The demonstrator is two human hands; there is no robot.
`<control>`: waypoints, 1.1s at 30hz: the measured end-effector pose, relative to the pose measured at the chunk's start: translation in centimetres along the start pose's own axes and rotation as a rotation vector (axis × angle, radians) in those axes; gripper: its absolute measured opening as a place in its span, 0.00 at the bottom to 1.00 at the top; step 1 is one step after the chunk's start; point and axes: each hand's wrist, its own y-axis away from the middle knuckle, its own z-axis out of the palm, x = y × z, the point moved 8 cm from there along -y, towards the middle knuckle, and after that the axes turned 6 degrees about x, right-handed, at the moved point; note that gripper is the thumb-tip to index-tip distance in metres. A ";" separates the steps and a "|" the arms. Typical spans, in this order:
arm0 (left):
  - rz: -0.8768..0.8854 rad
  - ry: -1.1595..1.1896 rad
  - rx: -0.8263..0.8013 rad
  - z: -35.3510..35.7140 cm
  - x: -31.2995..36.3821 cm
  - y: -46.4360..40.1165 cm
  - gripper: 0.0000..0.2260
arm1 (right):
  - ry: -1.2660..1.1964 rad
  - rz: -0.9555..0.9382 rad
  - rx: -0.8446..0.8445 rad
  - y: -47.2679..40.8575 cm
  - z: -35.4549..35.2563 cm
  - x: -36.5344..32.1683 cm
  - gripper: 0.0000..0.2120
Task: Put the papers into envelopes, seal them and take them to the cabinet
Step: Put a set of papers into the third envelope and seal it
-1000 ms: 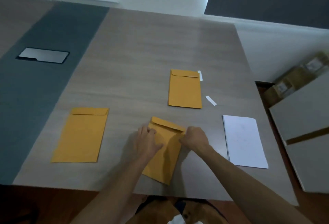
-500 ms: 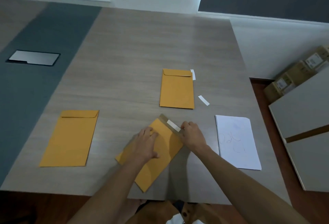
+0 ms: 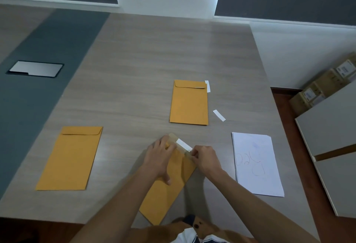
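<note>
Envelope (image 3: 165,194) lying tilted on desk (image 3: 134,69), flap open. Left hand (image 3: 160,158) resting spread on it; right hand (image 3: 206,158) pinching white strip (image 3: 184,145) at flap.

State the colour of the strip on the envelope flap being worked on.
White strip, seen in the head view.
</note>
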 end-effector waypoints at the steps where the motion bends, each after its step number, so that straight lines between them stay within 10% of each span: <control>1: 0.008 0.012 0.006 -0.1 0.0 0.1 0.53 | -0.027 0.001 0.007 0.0 -0.1 0.1 0.04; 26: 0.106 0.066 -0.045 -0.9 2.6 -2.5 0.57 | -0.173 0.074 0.104 0.9 -5.0 4.3 0.02; 33: 0.066 0.354 0.140 -2.7 11.4 -3.9 0.25 | -0.129 0.277 0.295 3.2 -10.2 13.7 0.14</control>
